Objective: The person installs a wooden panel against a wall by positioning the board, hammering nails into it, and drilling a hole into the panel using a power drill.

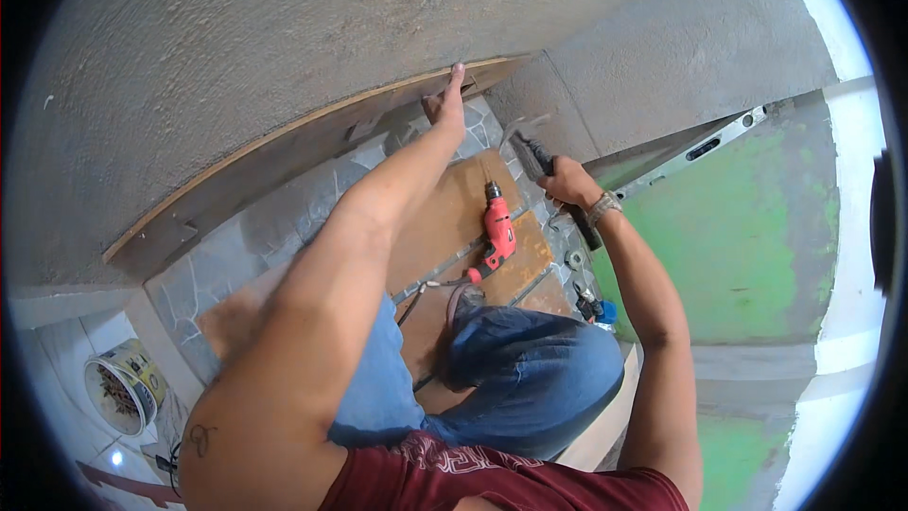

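Note:
My left hand (pixel 448 110) is at the far end of a long wooden strip (pixel 284 137) set against the rough plastered wall. One finger reaches over the strip's top edge, and the thumb lies against its face. My right hand (pixel 570 183) is wrapped round the dark handle of a claw hammer (pixel 537 155). The hammer's metal head is near the wall corner, apart from the strip. Between my arms, a red and black power drill (pixel 498 232) lies on brown boards, its bit pointing away from me.
A metal spirit level (pixel 695 153) leans along the right wall, which has green patches (pixel 747 237). Small tools (pixel 591 306) and a round metal piece (pixel 573 259) lie by my right knee. Grey patterned tiles (pixel 274 222) border the boards (pixel 440 213). A bucket (pixel 123 388) stands lower left.

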Motion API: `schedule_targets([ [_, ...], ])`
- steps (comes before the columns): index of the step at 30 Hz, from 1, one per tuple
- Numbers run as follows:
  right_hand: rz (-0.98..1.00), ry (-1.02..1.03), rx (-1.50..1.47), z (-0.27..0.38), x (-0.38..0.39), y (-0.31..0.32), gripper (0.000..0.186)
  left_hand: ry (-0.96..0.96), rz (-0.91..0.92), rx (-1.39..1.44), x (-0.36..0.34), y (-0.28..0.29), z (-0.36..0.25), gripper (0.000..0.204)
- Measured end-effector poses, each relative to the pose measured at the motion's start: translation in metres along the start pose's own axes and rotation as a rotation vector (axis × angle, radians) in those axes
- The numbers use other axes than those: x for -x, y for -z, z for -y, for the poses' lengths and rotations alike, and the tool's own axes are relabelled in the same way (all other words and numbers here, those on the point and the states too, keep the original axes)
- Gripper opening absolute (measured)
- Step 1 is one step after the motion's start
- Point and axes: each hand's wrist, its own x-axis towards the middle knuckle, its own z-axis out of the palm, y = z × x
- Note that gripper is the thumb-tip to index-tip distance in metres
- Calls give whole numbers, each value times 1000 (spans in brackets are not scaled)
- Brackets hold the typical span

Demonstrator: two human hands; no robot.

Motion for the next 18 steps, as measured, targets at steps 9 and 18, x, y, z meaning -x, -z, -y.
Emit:
schedule_targets([
  [9,-191,78,-522,-11,-103,-16,28,-15,-32,42,11,-7,21,85],
  [18,-283,181,-739,31,-169,-76,23,66,164,72,-2,8,-23,109],
])
